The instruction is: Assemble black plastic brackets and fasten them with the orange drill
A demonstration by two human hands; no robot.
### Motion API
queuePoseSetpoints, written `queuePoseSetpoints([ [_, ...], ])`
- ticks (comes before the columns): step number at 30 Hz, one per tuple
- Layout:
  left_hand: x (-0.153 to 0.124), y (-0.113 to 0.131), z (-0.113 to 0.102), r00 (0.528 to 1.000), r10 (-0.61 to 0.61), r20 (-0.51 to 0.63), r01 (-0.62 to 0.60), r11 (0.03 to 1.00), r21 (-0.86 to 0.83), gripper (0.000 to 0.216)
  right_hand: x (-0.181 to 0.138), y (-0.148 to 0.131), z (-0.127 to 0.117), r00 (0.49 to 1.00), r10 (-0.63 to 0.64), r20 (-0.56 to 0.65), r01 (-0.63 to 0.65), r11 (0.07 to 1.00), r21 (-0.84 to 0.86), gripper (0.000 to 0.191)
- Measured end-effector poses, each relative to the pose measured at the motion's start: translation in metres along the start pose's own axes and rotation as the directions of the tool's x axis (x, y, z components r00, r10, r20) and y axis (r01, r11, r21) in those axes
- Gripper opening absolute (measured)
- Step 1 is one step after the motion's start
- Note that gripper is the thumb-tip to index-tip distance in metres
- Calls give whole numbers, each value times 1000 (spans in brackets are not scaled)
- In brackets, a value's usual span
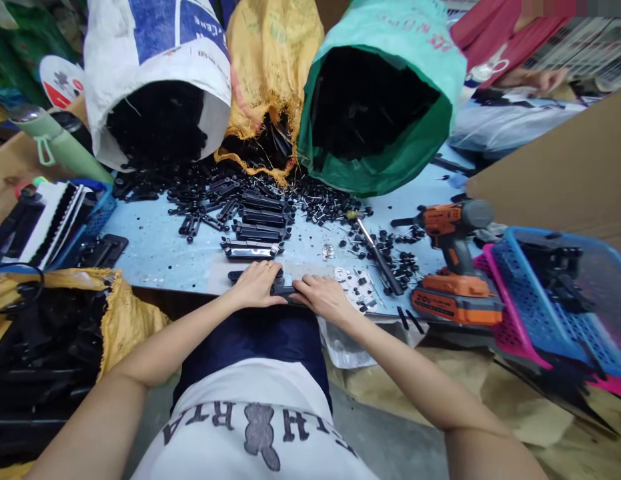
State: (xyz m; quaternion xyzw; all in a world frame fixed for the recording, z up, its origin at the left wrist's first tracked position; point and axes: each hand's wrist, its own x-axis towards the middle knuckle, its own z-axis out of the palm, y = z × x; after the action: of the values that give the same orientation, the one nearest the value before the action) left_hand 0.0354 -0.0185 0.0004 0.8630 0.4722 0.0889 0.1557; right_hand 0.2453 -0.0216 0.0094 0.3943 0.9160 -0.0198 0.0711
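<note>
My left hand point(255, 285) and my right hand point(323, 297) meet at the near edge of the light blue table point(155, 250). Both hold a long black plastic part point(283, 288) that lies flat there, fingers pressed on it from either side. Just beyond it lies a row of similar black parts point(257, 230), laid side by side. Small black pieces and screws point(395, 257) are scattered to the right of my right hand.
Three open sacks, white point(155, 80), yellow point(273, 80) and green point(385, 100), lie tipped at the back, spilling black parts. An orange cordless drill point(453, 263) stands at right beside blue and pink baskets point(555, 307). A yellow sack point(50, 347) of black parts sits left. Another person's hand point(543, 79) shows far right.
</note>
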Motion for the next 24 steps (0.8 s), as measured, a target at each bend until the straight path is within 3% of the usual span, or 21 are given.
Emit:
queuePoseSetpoints([
  [4,-5,-6,9,996,18,-85,-22,999,-42,43,-2,-10,-11,996,21,-81,-25,999,-47,45],
  [7,-8,-10,12,991,18,-131,-29,996,-79,40,1,-9,-18,994,-12,-107,6,998,-56,42],
  [11,-9,-6,9,997,9,-76,-14,997,-72,44,2,4,-12,988,-63,-140,57,997,-42,41],
  [13,0,4,4,997,72,-38,-74,996,-40,50,-1,13,-2,980,-87,-179,86,996,-17,41],
  [15,23,15,0,987,152,-55,-152,988,9,51,-6,21,11,969,-81,-235,88,996,17,41],
  [17,62,24,-5,982,157,-101,-150,986,66,42,-13,23,24,959,-41,-282,59,997,53,40],
  [21,159,26,-9,983,-163,-83,171,978,116,28,-27,17,39,955,17,-296,25,990,136,39],
  [24,204,20,-5,967,-242,-74,250,961,115,28,-30,22,36,954,91,-286,-35,980,195,35],
])
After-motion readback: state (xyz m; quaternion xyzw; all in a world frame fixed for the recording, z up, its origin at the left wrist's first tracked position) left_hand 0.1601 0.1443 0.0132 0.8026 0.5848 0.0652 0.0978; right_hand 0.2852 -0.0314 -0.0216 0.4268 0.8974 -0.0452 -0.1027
